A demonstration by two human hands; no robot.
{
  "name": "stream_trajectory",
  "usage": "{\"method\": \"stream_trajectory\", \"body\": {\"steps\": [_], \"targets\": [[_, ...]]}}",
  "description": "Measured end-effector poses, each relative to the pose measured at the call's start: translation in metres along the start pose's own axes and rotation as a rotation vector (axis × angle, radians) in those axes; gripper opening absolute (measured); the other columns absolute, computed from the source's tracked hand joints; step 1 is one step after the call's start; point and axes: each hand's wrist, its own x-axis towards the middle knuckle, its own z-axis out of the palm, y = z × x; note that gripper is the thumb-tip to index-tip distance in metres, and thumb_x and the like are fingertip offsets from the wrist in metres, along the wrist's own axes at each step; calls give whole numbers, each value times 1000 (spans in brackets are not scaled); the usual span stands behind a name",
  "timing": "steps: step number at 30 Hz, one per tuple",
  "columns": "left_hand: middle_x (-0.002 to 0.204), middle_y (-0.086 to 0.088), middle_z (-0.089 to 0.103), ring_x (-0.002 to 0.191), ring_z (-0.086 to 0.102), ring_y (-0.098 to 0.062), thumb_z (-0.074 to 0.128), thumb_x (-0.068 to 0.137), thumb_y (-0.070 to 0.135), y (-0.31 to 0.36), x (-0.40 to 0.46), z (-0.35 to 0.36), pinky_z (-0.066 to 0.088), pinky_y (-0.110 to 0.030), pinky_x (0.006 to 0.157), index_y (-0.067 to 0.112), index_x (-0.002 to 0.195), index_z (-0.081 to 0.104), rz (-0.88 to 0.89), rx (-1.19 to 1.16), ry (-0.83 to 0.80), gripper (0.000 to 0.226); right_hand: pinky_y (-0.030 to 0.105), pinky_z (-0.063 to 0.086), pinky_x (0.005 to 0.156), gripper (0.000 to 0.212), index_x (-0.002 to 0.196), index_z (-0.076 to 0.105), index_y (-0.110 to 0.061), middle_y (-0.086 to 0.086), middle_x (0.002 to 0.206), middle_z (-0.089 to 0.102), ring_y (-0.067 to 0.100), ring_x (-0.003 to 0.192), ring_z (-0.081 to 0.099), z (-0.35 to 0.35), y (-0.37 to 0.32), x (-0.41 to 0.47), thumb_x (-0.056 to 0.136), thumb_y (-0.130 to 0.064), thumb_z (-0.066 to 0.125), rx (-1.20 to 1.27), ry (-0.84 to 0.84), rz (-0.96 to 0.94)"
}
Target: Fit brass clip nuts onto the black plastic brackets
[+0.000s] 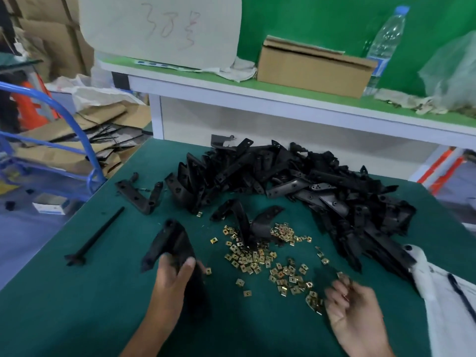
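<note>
Brackets everywhere: a big black heap [296,181] fills the far side of the green table [77,305]. Left hand [172,276] grips one black bracket [172,243] just above the mat. Right hand [350,305] is blurred, fingers curled over the near edge of the scattered brass clip nuts [260,256]; whether it pinches one cannot be told.

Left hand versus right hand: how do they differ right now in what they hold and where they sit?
The left hand grips a black bracket lifted off the green mat; the right hand holds no bracket, its fingers blurred at the near edge of the brass clip nuts. The left hand is sharp and left of the nuts; the right is motion-blurred, near their right side. Both are bare and over the mat.
</note>
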Motion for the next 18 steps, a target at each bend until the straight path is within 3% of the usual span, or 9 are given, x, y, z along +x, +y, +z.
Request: {"method": "stream_trajectory", "body": {"steps": [2,5,8,11,13,15,18], "targets": [[74,-7,75,60,66,-16,44,97,50,4,0,5,51,-21,59,6,80,63,2,-2,-19,52,17,20,36,15,69,51,-19,-11,74,21,2,54,20,-2,-2,-5,83,-24,47,23,-40,41],[93,-8,78,78,70,-21,45,102,56,5,-10,16,53,-34,69,24,86,75,21,14,-67,46,15,35,37,14,77,48,-17,-7,67,37,4,50,41,-2,-5,-13,89,-24,49,15,-51,71],[86,6,76,69,65,-12,63,80,65,2,-30,44,51,-24,60,26,90,73,-30,34,-180,41,19,49,44,9,84,51,-14,2,71,52,12,58,55,-5,-11,-16,90,-20,52,-86,-59,69],[100,12,76,91,67,-4,70,90,44,-4,-51,76,48,-16,78,33,120,69,-25,30,-322,32,20,53,50,6,89,51,-12,7,80,61,14,66,63,-10,-16,-14,94,-15,52,-197,-47,76],[90,15,71,80,62,-1,63,96,44,-3,-63,92,42,-11,71,52,115,66,8,121,-418,21,21,53,51,14,85,50,-14,7,84,66,13,68,64,-13,-20,-11,98,-10,50,-270,-34,82],[88,10,66,79,59,-5,59,94,47,-3,-69,102,38,-15,70,51,114,65,10,186,-480,21,21,49,50,24,79,50,-17,6,87,67,11,66,60,-15,-23,-9,100,-5,48,-383,-52,66],[97,21,67,89,61,1,61,93,46,-2,-74,114,42,-13,75,50,118,64,-7,208,-525,25,20,47,50,25,77,49,-15,8,89,68,8,63,56,-17,-23,-4,97,-1,54,-546,-118,13]]}}
